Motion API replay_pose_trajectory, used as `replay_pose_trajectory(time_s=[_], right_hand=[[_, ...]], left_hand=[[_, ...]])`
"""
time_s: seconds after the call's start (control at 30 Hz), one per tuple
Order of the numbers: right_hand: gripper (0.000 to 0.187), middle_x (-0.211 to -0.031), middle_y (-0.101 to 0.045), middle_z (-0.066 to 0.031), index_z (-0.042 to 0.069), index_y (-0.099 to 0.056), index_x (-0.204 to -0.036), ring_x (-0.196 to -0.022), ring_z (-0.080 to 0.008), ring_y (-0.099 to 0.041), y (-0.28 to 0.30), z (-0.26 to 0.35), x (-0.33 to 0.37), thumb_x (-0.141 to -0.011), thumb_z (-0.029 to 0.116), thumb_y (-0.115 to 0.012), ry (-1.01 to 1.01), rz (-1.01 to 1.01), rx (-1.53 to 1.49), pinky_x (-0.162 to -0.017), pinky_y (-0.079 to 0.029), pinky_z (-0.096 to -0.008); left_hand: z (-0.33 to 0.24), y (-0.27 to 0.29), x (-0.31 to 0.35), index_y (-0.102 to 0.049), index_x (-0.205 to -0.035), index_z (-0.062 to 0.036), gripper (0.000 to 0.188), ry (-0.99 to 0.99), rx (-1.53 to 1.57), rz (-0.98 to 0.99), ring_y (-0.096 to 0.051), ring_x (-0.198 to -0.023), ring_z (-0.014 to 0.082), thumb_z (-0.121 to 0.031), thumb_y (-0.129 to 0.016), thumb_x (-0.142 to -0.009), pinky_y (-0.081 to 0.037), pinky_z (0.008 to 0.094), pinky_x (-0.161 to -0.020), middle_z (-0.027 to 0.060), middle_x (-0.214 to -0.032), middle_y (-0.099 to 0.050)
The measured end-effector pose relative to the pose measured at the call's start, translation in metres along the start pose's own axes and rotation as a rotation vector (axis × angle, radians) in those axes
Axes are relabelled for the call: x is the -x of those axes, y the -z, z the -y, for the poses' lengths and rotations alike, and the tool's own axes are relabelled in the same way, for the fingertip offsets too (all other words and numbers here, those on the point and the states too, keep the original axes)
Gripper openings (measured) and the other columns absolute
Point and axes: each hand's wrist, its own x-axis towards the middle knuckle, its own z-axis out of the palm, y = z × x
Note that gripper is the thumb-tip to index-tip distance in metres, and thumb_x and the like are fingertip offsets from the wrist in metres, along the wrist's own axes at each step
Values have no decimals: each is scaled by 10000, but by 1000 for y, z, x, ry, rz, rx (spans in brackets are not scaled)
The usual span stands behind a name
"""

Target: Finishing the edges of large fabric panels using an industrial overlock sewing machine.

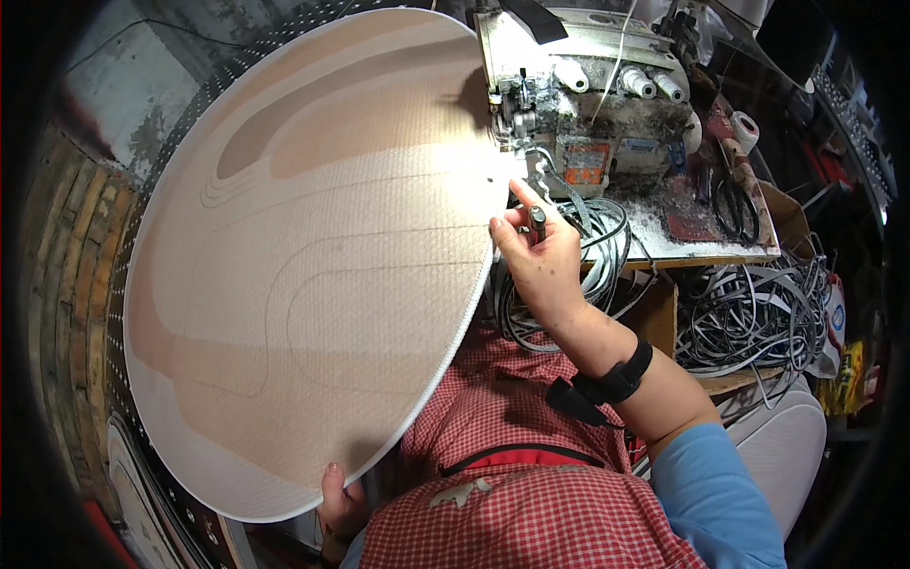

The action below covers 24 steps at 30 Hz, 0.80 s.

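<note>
A large oval mat (pixel 351 313) in beige and pinkish tones, with thin curved lines and a white edge, fills the left and middle. Its far right rim lies at the needle area of a lint-covered sewing machine (pixel 607 123). My left hand (pixel 343 501) grips the mat's near edge, thumb on top, other fingers hidden beneath. At the right rim, just below the needle area, is my right hand (pixel 545 256), thumb and forefinger at the edge. A small dark metal tool (pixel 537 223) sits in its curled fingers; most of the tool is hidden.
Grey-and-white strips (pixel 607 251) hang in loops beside my right hand. A box of tangled strips (pixel 754 318) stands to the right. Black-handled scissors (pixel 735 207) lie on the machine table's right end. Another pale mat (pixel 782 441) is at lower right.
</note>
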Motion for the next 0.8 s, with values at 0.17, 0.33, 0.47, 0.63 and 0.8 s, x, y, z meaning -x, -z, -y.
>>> replay_pose_trajectory(time_s=[0.17,0.33,0.47,0.63,0.8], right_hand=[[457,-781,-562,31,-40,-485,-1247,-585,2,-423,-3,-11,-8,-820,54,-620,18,-18,-81,-530,-380,-148],[242,-702,-531,42,-68,-586,-1031,-593,-10,-419,-15,-7,-19,-813,38,-589,13,-38,-49,-527,-378,-173],[436,-849,-588,-4,-75,-470,-1232,-647,-24,-499,-19,-5,-29,-833,44,-596,-79,34,-98,-483,-397,-164],[153,-725,-505,68,12,-570,-974,-583,-1,-431,-30,0,-31,-831,63,-597,-112,76,-95,-457,-355,-170],[436,-749,-504,73,-35,-487,-1217,-596,-7,-443,-49,6,-24,-819,79,-621,-228,103,-182,-464,-382,-172]], left_hand=[[-41,-7,-50,-473,-1138,24,345,873,1114,-216,-463,-1131,288,-168,-497,-853,-347,457,-997,253,-1237,-450],[-39,-16,-70,-475,-1126,47,361,898,1075,-403,-463,-1127,274,-184,-502,-849,-357,431,-984,238,-1216,-471],[-25,-9,-68,-461,-1157,76,360,781,643,-207,-469,-1120,243,-152,-485,-881,-368,391,-974,208,-1193,-497],[-35,-5,-106,-525,-1016,74,273,871,1216,-562,-500,-1060,206,-169,-495,-894,-341,359,-1004,153,-1095,-551],[4,5,-100,-459,-1179,64,376,816,1281,-569,-493,-1098,230,-152,-513,-875,-347,367,-1009,152,-1196,-497]])
